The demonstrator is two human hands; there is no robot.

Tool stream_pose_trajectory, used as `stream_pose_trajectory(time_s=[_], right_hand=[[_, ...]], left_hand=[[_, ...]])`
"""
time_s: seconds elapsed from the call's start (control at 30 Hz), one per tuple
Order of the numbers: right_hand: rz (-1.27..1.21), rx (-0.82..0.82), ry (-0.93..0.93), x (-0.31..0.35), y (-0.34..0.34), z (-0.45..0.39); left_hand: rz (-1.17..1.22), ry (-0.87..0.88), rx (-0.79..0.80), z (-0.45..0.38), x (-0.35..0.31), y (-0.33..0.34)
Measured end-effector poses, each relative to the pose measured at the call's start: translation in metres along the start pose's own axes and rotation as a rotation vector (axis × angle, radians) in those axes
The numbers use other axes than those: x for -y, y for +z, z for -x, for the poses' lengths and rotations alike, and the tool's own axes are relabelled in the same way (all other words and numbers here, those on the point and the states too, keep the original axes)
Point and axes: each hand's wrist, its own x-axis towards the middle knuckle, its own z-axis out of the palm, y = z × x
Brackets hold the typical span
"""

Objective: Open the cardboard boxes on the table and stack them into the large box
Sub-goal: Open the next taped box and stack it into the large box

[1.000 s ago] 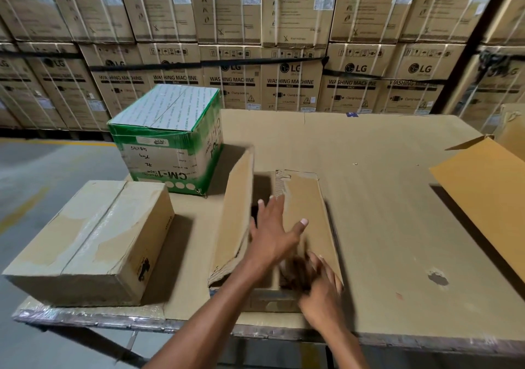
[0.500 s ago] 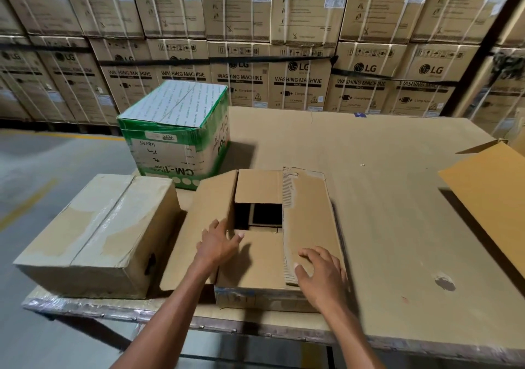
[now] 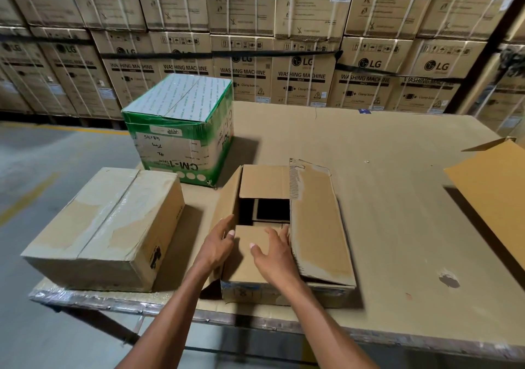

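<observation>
Opening middle box (image 3: 284,226) at near table edge: long flaps up, both hands on near small flap. Left hand (image 3: 217,245) spread, right hand (image 3: 277,250) loose, fingers flat. Taped brown box (image 3: 105,229), green box (image 3: 181,130) untouched. Large box flap (image 3: 494,195) far right; nothing stacked yet.

The left flap (image 3: 227,206) now stands up instead of lying outward; both hands, left hand (image 3: 217,248) and right hand (image 3: 274,252), meet on the near flap (image 3: 250,255).
</observation>
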Motion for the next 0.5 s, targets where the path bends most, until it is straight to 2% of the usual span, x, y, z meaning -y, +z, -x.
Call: stream_pose_trajectory(time_s=[0.23,0.37,0.5], right_hand=[[0.116,-0.317,-0.087,0.007,-0.085,-0.015],[0.115,-0.442,0.073,-0.020,-0.140,-0.018],[0.095,-0.405,0.257,-0.083,-0.159,-0.036]], left_hand=[[0.059,-0.007,-0.019,-0.001,0.001,0.003],[0.051,0.005,-0.016,-0.003,0.004,0.001],[0.056,0.024,-0.011,-0.005,0.007,-0.001]])
